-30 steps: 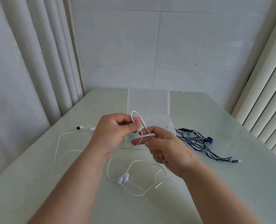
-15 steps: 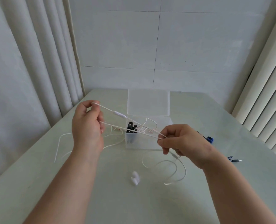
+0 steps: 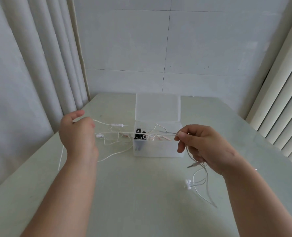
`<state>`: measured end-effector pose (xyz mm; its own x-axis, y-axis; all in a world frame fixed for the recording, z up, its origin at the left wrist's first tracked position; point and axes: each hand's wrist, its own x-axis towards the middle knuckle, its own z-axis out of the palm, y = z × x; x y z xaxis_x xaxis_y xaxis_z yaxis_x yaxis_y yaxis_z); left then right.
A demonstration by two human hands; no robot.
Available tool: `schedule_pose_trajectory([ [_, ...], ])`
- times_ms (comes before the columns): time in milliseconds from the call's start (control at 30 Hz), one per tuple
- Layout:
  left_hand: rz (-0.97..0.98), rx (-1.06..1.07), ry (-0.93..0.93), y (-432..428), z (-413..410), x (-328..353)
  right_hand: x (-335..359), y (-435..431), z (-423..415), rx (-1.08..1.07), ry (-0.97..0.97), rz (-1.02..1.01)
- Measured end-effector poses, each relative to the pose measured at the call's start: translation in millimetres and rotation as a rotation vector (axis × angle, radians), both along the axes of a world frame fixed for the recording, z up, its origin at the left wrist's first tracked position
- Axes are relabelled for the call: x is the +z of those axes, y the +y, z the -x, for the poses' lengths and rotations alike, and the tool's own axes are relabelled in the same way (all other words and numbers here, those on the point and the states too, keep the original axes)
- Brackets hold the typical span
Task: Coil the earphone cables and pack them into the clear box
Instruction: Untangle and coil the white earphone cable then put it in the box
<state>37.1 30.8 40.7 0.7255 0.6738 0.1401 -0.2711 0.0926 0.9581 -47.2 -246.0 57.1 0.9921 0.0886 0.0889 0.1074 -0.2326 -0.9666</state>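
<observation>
So the clear box (image 3: 157,147) sits in the middle of the bench (image 3: 141,194) with its lid (image 3: 158,107) flipped up at the back, and there's already some black and pinkish earphone stuff inside, at its left end. Both hands are up in front of the box with the white earphone cable (image 3: 118,132) stretched across between them. The left hand (image 3: 77,134), off to the box's left, is curled closed around one end of the cable, and the inline remote (image 3: 117,125) hangs in the strand just left of the box. The right hand (image 3: 203,147), on the box's right side, is pinching the cable between thumb and forefinger. Below that hand the rest droops down to the bench: the jack plug (image 3: 193,165) dangles under the palm and the two white earbuds (image 3: 188,184) lie in front of the box, toward the right
</observation>
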Motion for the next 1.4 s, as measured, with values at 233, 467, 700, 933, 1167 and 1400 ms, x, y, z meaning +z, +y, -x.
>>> schedule_pose_trajectory([
  [233,-0.276,-0.112,-0.100,-21.9,18.4,6.3,-3.7,11.0,-0.2,-0.028,-0.108,0.129],
  [467,-0.890,-0.864,-0.137,-59.6,40.3,-1.4,-6.4,22.5,0.0,-0.033,-0.148,0.132],
  [700,-0.392,-0.909,-0.209,-52.1,36.6,1.7,-6.2,10.7,-3.4,0.027,-0.027,-0.214],
  [933,0.003,-0.986,-0.286,-45.5,33.3,6.6,-11.6,9.0,-5.1,0.148,-0.050,-0.243],
  [1167,-0.017,-0.927,-0.248,-41.3,31.1,7.3,-10.8,17.8,-5.2,-0.085,-0.128,-0.282],
  [1400,0.027,-0.886,-0.265,-41.1,32.0,8.1,-9.9,14.0,-4.3,-0.122,-0.133,0.167],
])
